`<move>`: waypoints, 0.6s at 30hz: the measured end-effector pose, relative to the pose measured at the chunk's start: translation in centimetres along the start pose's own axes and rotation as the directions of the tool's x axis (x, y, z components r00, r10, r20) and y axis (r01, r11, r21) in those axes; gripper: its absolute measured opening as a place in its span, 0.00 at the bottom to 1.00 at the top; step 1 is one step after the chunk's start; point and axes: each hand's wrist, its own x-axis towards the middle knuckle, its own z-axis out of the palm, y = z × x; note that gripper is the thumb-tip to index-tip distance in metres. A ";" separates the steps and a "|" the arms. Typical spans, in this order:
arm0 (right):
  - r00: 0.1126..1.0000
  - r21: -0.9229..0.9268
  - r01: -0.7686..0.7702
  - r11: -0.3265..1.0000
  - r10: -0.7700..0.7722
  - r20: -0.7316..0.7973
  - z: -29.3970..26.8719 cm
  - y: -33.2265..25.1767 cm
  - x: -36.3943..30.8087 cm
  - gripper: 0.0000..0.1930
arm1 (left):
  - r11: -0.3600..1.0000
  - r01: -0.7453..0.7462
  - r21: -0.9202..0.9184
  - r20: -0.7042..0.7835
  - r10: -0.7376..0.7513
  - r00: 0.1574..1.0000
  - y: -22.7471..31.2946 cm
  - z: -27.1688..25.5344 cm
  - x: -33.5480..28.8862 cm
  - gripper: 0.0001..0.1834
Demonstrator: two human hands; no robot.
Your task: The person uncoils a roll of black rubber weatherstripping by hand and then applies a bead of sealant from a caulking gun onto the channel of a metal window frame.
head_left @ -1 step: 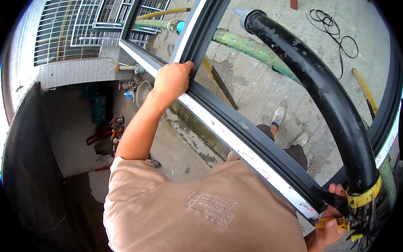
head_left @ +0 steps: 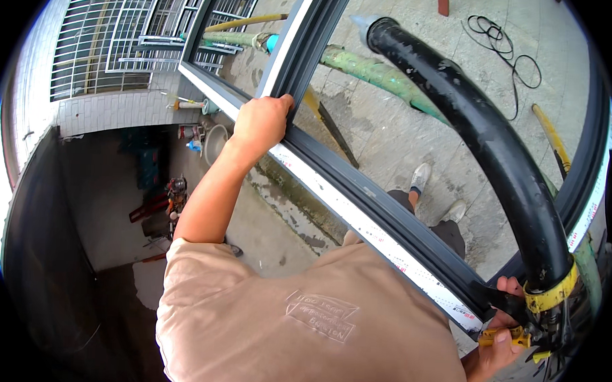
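Note:
A dark grey window frame (head_left: 380, 204) with white protective film slants across the view in front of my chest. My left hand (head_left: 260, 127) is closed round it where an upright bar meets the lower rail. At the lower right, my right hand (head_left: 497, 351) grips the yellow handle of a caulking gun (head_left: 483, 126). Its long black barrel looks bent by the lens and reaches up past the frame opening, ending in a pale translucent nozzle (head_left: 361, 24). A yellow collar (head_left: 552, 294) rings the barrel's base. Part of my right hand is hidden behind the frame corner and the gun.
Green-wrapped poles (head_left: 377, 75) lie beyond the frame, above grey paving. A black cable (head_left: 503, 53) coils at the upper right. Metal grilles (head_left: 109, 36) stand at the upper left. A low step edge and a round basin (head_left: 216, 144) are left of the frame.
The caulking gun's nozzle end has shifted very slightly left and down in view. Both hands keep their grip and place.

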 end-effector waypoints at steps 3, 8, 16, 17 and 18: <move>0.998 0.067 0.052 0.996 -0.054 0.026 1.1 0.0 0.5 0.42 | 1.000 0.022 0.012 0.059 -0.023 0.998 1.1 -0.4 0.6 0.10; 0.997 0.063 -0.038 0.997 0.042 -0.060 2.6 -0.8 1.1 0.43 | 0.998 0.058 0.015 0.077 -0.059 0.995 1.5 1.0 0.5 0.10; 0.998 0.017 0.000 1.000 0.001 -0.057 1.7 0.0 0.7 0.40 | 0.655 0.074 -0.752 0.072 -0.030 0.997 -0.2 -0.8 -0.4 0.14; 0.999 -0.014 0.021 1.000 -0.022 -0.026 1.2 0.1 0.9 0.40 | 0.249 0.141 -0.958 0.138 -0.032 0.990 0.9 -2.8 -0.4 0.12; 0.999 -0.014 0.021 1.000 -0.021 -0.037 1.5 -0.2 1.0 0.40 | 0.119 0.035 -0.992 0.025 -0.082 0.996 0.6 -4.0 -0.7 0.10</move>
